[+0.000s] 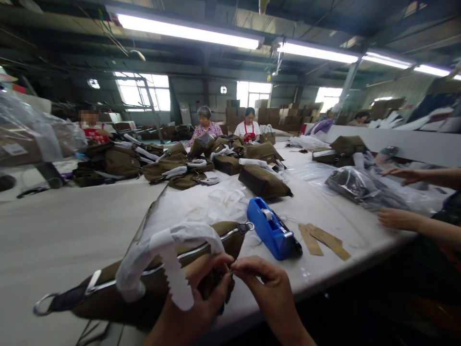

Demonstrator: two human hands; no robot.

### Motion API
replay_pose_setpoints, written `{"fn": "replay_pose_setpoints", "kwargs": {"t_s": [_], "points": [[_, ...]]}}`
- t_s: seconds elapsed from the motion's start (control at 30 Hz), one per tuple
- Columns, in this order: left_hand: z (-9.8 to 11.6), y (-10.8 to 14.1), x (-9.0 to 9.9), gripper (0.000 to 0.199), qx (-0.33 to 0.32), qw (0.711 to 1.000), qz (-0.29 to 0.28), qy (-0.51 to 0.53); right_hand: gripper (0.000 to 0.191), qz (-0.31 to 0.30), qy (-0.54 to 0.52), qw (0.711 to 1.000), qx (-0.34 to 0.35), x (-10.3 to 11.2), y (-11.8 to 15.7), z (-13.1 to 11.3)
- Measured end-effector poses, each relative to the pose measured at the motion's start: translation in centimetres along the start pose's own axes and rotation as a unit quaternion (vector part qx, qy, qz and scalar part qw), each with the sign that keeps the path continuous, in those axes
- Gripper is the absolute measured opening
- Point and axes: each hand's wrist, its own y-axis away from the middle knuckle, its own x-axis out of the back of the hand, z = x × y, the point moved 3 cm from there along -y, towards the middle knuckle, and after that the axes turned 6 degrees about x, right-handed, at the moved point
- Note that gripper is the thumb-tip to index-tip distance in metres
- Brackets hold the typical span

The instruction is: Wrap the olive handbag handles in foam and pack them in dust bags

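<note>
An olive-green bag (pixel 144 288) with a silver zipper and metal end rings lies at the table's front edge. Its handle (pixel 131 264) is wrapped in white paper. My left hand (pixel 201 288) is closed at the bag's near right side, its fingers pinching something small and dark that I cannot make out. My right hand (pixel 268 288) touches the same spot, thumb and forefinger pinched together on something too small to name. Right of the bag stands a blue tape dispenser (pixel 268 228).
Brown card strips (pixel 324 240) lie right of the dispenser. Olive bags (pixel 264 180) are piled across the table's middle. At the right, another person's hands (pixel 403 218) are beside a plastic-wrapped item (pixel 360 185). Several people sit beyond the pile.
</note>
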Motion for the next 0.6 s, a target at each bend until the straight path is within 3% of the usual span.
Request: {"fn": "replay_pose_setpoints", "kwargs": {"t_s": [0.27,0.43,0.6], "points": [[0.5,-0.3,-0.1,0.022,-0.025,1.000,-0.012,0.007,0.010,-0.011,0.052,0.998,0.044,0.3,0.0,-1.1],[0.3,-0.4,-0.1,0.021,0.009,1.000,-0.018,0.012,0.009,0.007,0.043,0.999,0.019,0.4,-0.2,-0.6],[0.2,-0.3,-0.1,0.017,0.016,0.999,-0.027,0.012,0.007,-0.012,0.045,0.999,0.016,0.4,-0.3,-0.1]]}}
